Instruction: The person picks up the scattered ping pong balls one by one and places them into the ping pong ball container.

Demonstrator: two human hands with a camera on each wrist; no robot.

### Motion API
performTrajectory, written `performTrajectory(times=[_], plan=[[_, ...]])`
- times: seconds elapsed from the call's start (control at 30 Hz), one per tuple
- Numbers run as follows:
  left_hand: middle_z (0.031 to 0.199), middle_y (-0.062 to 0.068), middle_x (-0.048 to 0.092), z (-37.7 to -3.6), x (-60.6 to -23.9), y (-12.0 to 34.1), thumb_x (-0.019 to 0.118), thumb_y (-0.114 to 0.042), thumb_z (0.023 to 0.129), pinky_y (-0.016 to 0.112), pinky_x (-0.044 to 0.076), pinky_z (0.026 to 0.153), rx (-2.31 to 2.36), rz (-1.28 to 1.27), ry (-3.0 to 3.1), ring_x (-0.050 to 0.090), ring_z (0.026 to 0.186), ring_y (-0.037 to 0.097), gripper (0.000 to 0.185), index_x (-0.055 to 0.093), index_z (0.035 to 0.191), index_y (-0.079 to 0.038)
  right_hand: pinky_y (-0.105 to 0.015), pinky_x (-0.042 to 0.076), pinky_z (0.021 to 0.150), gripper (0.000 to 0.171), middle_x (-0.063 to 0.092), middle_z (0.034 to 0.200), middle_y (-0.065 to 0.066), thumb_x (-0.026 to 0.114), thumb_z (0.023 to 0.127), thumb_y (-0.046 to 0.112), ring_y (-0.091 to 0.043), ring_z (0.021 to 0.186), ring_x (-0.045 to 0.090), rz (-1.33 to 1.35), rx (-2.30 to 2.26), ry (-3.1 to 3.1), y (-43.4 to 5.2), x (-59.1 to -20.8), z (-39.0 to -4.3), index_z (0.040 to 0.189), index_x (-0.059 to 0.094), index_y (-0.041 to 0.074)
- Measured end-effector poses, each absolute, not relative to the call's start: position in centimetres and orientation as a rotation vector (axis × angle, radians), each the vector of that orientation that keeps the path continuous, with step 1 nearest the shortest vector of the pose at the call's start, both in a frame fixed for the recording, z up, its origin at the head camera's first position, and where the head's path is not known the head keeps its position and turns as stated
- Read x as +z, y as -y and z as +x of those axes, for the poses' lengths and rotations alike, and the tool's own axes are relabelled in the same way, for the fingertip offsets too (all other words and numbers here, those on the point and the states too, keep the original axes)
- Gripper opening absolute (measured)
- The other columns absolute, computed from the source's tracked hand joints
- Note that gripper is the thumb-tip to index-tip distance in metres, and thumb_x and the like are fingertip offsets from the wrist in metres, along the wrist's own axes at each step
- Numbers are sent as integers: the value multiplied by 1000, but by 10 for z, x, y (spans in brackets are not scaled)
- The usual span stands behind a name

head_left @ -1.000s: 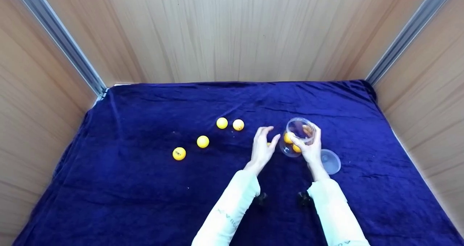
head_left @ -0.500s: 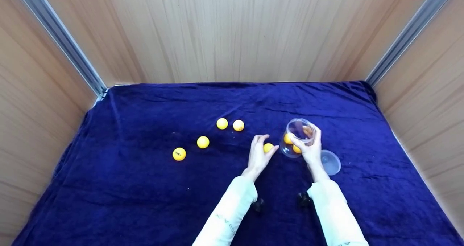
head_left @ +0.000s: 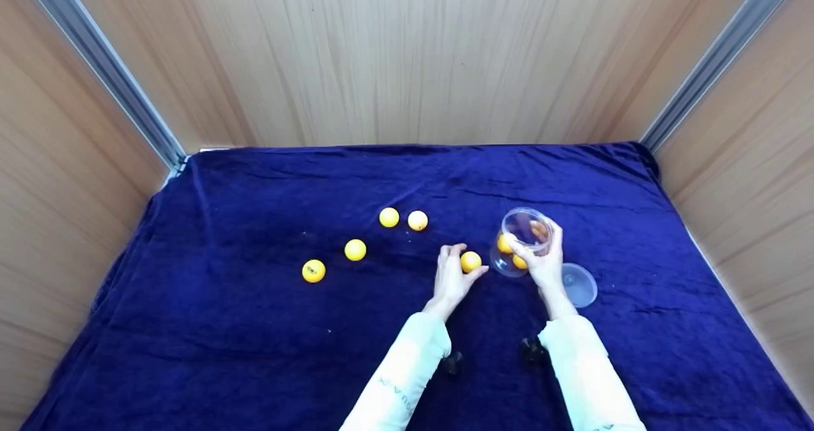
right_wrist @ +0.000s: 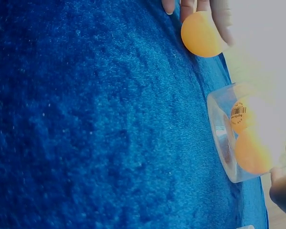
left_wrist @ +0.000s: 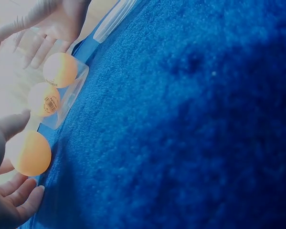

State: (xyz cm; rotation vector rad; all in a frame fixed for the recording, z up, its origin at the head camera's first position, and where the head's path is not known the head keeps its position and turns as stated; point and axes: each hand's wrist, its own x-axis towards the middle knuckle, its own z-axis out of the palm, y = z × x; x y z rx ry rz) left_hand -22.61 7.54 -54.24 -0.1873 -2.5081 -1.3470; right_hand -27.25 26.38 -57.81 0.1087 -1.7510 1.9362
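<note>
Head view: your left hand (head_left: 450,280) curves round a ping-pong ball (head_left: 470,262), pinch unconfirmed; right hand (head_left: 545,264) grips clear plastic cup (head_left: 524,226). Pickup likely underway; next, close firmly.

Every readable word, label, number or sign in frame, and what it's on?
Left sleeve: maybe "QUA"; too blurred to be sure.
Right sleeve: maybe "A", at picture bottom; unsure.
Printed ball in clear cup: block-like print, unreadable.
Other ball in cup: tiny print, illegible.
Leftmost ball, right rear ball: dark marks, too small to read.
</note>
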Motion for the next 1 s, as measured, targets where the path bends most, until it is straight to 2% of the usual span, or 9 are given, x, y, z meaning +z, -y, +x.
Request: performTrajectory(times=[0.33, 0.47, 0.7, 0.93, 1.0], plan=[[89, 7, 48, -225, -543, -74, 79, -20, 64, 33, 43, 80, -1300, -127, 2591, 51, 87, 26, 45, 57, 97, 0, -34, 40, 87, 70, 48, 113, -14, 78, 61, 3, -40, 109, 38, 143, 1991, 1707, -250, -549, -254, 120, 42, 9], [86, 7, 49, -225, -543, -74, 78, -19, 64, 32, 43, 79, -1286, -131, 2595, 51, 86, 25, 40, 58, 94, 0, -35, 40, 88, 69, 48, 112, -14, 77, 62, 3, -40, 109, 38, 139, 1975, 1721, -250, -551, -255, 121, 42, 9], [88, 6, 50, -227, -542, -75, 77, -20, 66, 30, 43, 81, -1297, -140, 2588, 52, 86, 24, 39, 59, 95, 0, -35, 41, 86, 75, 48, 113, -12, 82, 59, 20, -36, 109, 40, 133, 1960, 1740, -261, -569, -267, 121, 41, 10], [86, 6, 50, -227, -537, -76, 76, -20, 67, 29, 43, 80, -1327, -142, 2539, 53, 85, 23, 38, 59, 95, 0, -31, 42, 84, 72, 49, 113, -12, 79, 60, 0, -28, 107, 44, 91, 1946, 1746, -265, -581, -273, 121, 42, 11], [86, 6, 50, -227, -534, -76, 76, -20, 67, 29, 43, 80, -1338, -148, 2517, 53, 85, 22, 38, 59, 95, 0, -32, 41, 86, 73, 49, 113, -12, 79, 60, 0, -29, 108, 43, 115, 1963, 1727, -265, -580, -273, 122, 41, 10]])
